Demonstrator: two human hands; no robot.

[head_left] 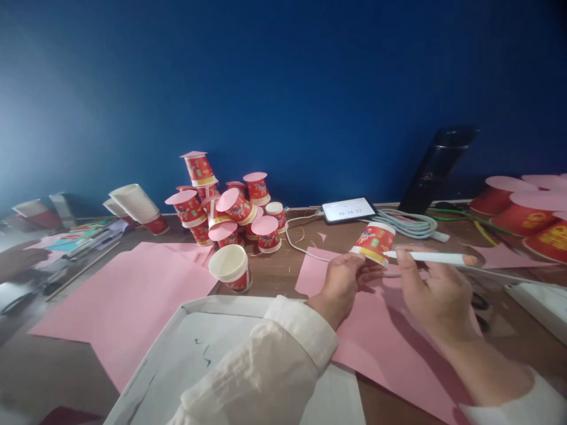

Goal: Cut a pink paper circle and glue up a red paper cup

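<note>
My left hand [343,282] grips a red patterned paper cup [375,241] by its yellow-and-white rim side; the cup is upside down and tilted. In my right hand [436,298] is a white pen-like stick [432,257] with an orange-brown end, pinched between thumb and fingers. Its pointed tip is at the cup's rim, and I cannot tell whether they touch. Under both hands lies a pink paper sheet [390,339]. Left of my left hand stand upright nested paper cups [230,268].
Stacked red cups with pink paper discs [234,203] stand against the blue wall. Behind are a phone [348,210], a coiled cable [410,224] and a dark bottle [436,168]. Larger red cups [516,215] stand right. Another person's hand [18,260] is far left, beyond pink sheets [133,289].
</note>
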